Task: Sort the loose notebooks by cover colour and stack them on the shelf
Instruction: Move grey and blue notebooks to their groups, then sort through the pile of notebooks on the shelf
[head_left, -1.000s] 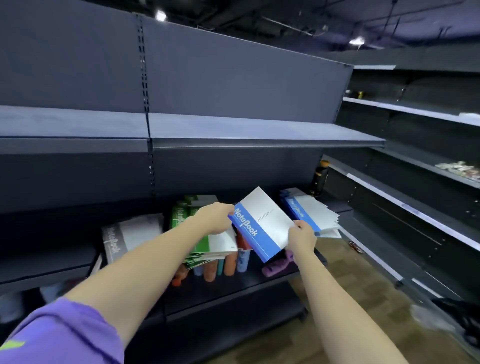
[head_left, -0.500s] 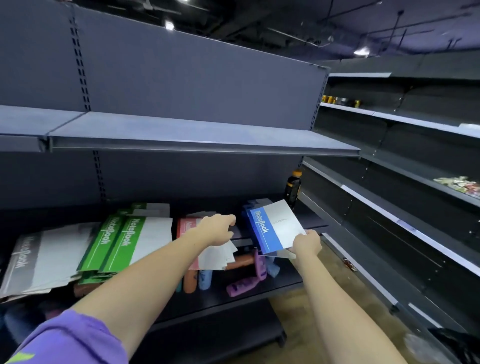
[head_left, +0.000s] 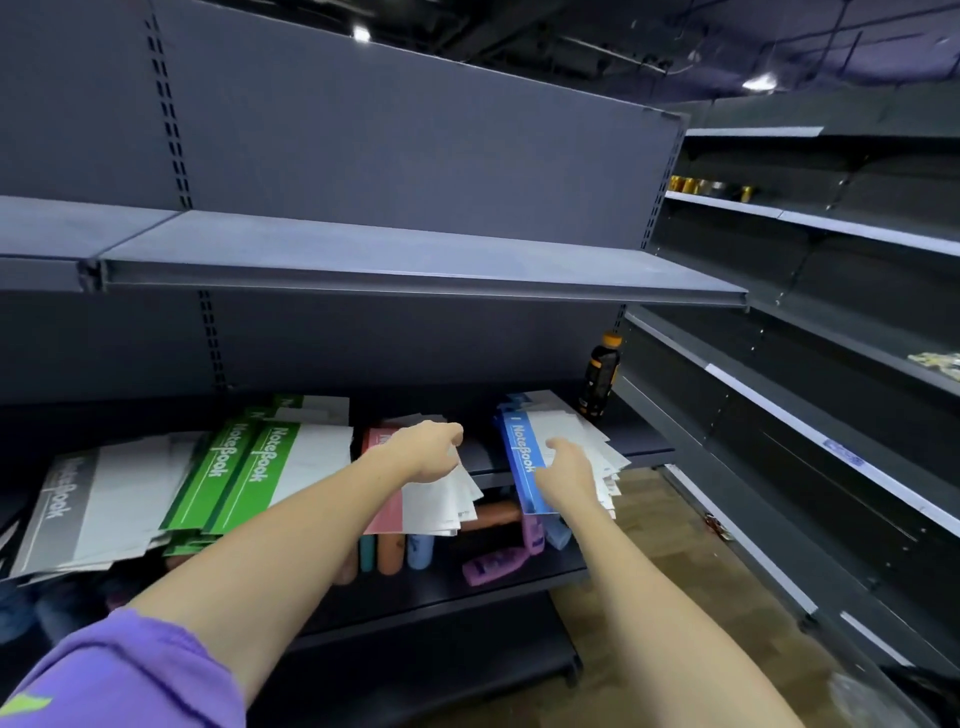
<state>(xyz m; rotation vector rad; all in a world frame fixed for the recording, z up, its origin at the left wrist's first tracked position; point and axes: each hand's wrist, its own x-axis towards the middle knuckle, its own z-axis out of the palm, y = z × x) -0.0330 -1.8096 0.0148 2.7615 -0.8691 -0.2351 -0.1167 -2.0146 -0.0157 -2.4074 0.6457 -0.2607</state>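
Four notebook piles lie on the dark shelf: grey at the left, then green, red and blue at the right. My right hand rests with straight fingers on the top blue notebook, which lies on the blue pile. My left hand hangs over the back of the red pile with loosely bent fingers and holds nothing. My left forearm hides part of the red pile.
A dark bottle with an orange cap stands behind the blue pile. On the lower shelf lie coloured cases, one purple, one orange. A bare upper shelf overhangs. More shelving runs along the right.
The blue notebook that both hands held has gone down onto the blue pile. My left hand let go and moved over the red pile; my right hand now lies flat on it.
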